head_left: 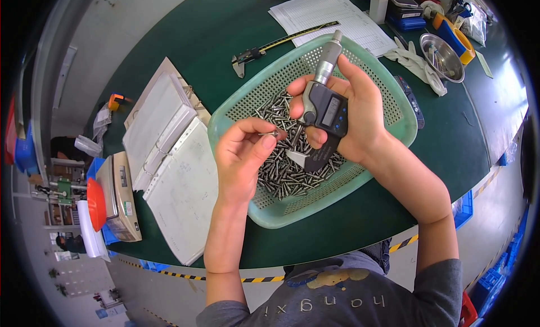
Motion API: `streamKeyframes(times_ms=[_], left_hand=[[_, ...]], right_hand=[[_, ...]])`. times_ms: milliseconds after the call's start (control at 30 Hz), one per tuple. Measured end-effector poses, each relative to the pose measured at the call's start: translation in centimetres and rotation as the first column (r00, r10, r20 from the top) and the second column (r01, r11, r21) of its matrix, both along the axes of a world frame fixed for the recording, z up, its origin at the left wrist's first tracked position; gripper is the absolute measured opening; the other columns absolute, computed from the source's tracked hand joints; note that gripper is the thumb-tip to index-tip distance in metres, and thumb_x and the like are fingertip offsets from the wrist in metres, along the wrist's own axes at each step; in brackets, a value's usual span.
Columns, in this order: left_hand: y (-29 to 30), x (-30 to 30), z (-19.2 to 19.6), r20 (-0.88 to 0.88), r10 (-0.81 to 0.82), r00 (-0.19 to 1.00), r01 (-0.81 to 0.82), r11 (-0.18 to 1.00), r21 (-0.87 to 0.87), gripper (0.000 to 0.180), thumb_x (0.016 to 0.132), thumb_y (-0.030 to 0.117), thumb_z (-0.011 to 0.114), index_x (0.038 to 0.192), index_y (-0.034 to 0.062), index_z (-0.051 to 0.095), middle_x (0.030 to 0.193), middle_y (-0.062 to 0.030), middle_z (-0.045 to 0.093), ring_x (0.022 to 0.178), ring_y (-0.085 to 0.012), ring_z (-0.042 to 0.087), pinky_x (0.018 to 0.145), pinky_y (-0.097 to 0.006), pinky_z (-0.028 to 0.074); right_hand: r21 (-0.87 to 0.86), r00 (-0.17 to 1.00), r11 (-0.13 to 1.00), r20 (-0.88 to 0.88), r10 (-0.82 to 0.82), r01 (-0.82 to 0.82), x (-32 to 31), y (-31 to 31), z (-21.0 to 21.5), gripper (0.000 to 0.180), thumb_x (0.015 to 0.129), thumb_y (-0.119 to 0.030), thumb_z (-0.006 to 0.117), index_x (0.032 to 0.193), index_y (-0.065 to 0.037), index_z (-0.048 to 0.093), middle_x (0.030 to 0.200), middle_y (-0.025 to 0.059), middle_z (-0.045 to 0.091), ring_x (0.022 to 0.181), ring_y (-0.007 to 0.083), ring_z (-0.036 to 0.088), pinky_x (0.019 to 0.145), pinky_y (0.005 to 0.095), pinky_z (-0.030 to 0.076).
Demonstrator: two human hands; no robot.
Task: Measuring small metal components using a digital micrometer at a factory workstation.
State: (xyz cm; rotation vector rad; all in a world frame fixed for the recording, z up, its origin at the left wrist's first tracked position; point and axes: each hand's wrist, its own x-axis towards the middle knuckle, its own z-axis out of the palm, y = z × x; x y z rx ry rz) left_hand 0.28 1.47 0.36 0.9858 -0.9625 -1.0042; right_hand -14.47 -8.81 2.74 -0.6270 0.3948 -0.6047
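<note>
The left hand [243,152] pinches a small screw [269,134] between thumb and forefinger, just left of the digital micrometer [324,105] gripped in the right hand [354,110], above the green basket [394,91].

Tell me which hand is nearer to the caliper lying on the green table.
Right. The right hand holds a digital micrometer over the green basket, closer to the caliper beyond the basket's far rim. The left hand, pinching a screw, is lower, toward the person.
</note>
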Motion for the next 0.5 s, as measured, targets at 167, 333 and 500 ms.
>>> streamKeyframes(times_ms=[167,333,500], left_hand=[[0.09,0.06,0.01,-0.068,-0.099,0.993,0.099,0.995,0.0,0.015,0.078,0.001,0.058,0.092,-0.0015,0.054,0.086,-0.0061,0.057,0.081,-0.0129,0.056,0.07,-0.022,0.044],[0.12,0.1,-0.16,0.014,-0.131,0.991,0.131,0.991,0.01,0.012,0.076,-0.001,0.059,0.088,-0.0015,0.057,0.087,-0.0056,0.056,0.075,-0.0105,0.052,0.067,-0.021,0.042],[-0.05,0.3,-0.05,0.094,-0.166,0.982,0.173,0.983,-0.062,0.011,0.074,-0.003,0.059,0.086,-0.002,0.06,0.086,-0.0073,0.054,0.074,-0.0108,0.05,0.065,-0.021,0.04]], right_hand=[[0.028,1.0,1.0,0.031,-0.002,0.001,-0.07,-0.04,0.1,0.06,0.086,-0.05,0.021,0.093,0.001,0.05,0.071,0.0103,0.055,0.039,0.0157,0.042,0.04,0.0266,0.037],[0.044,0.998,0.999,0.056,0.01,-0.013,-0.12,-0.16,-0.11,0.059,0.086,-0.049,0.021,0.093,0.002,0.05,0.071,0.0109,0.055,0.04,0.0158,0.042,0.04,0.0262,0.037],[0.051,0.996,0.997,0.067,0.053,-0.057,-0.11,-0.34,-0.37,0.058,0.086,-0.047,0.021,0.094,0.003,0.049,0.072,0.012,0.056,0.039,0.0169,0.043,0.039,0.026,0.038]])
